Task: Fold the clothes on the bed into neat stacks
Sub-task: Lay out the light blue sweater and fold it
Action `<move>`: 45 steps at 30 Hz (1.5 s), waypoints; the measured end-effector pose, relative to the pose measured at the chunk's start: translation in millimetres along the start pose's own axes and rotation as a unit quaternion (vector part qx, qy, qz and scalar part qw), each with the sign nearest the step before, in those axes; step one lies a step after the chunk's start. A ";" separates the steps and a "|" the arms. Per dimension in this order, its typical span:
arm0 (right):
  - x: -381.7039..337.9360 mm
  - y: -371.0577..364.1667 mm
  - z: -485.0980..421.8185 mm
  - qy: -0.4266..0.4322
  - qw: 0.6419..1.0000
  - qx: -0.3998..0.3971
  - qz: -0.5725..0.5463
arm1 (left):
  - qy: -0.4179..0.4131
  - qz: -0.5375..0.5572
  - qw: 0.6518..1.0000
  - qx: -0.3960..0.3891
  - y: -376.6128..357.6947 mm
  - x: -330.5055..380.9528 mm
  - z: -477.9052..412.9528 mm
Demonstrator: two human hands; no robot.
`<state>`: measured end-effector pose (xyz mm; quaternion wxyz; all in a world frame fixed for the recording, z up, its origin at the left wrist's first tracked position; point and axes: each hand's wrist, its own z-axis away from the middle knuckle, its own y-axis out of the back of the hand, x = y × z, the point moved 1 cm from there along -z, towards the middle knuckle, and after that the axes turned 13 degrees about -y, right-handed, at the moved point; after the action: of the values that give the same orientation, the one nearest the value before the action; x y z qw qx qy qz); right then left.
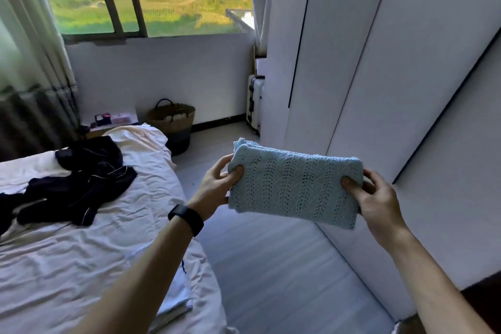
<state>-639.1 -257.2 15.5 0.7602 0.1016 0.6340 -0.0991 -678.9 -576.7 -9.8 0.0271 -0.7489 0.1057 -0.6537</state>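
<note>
Folded blue knit [295,187] held mid-air over the floor beside the bed [81,252], left hand [217,182] and right hand [376,198] pinching opposite ends, likely keeping folds intact. Dark pyjamas [78,182] unfolded on bed.

pale blue openwork knit [295,187], navy pyjamas [78,182]

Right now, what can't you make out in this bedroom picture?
Head view:
- Fingertips of the left hand and right hand: hidden behind the folded light blue knit.
- Navy piped clothes on the bed: cut by the left edge, piece count unclear.
- Nightstand items: too small, blurred.
- Suitcase: half hidden by the wardrobe.
</note>
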 end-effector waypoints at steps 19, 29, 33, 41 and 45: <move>104.1 -116.6 -201.4 -0.134 0.925 -0.319 0.156 | 0.114 0.008 0.895 0.431 0.1 -126.5 34.8; 164.3 -282.7 -251.8 -0.161 0.797 -0.460 0.357 | 0.157 0.093 0.752 0.633 43.5 -200.4 45.5; 185.8 -353.9 -249.9 -0.147 0.729 -0.520 0.420 | 0.145 0.126 0.679 0.709 60.5 -217.6 52.2; 235.0 -503.3 -220.7 -0.087 0.561 -0.660 0.493 | 0.128 0.155 0.505 0.839 96.1 -255.3 58.3; 255.1 -564.0 -191.7 -0.046 0.506 -0.705 0.495 | 0.120 0.152 0.438 0.878 119.3 -265.2 57.4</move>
<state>-932.6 -750.3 -285.3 0.5346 -0.1751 0.3054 0.7683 -669.8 -647.4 -297.5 0.7564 -0.2095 -0.4103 -0.4643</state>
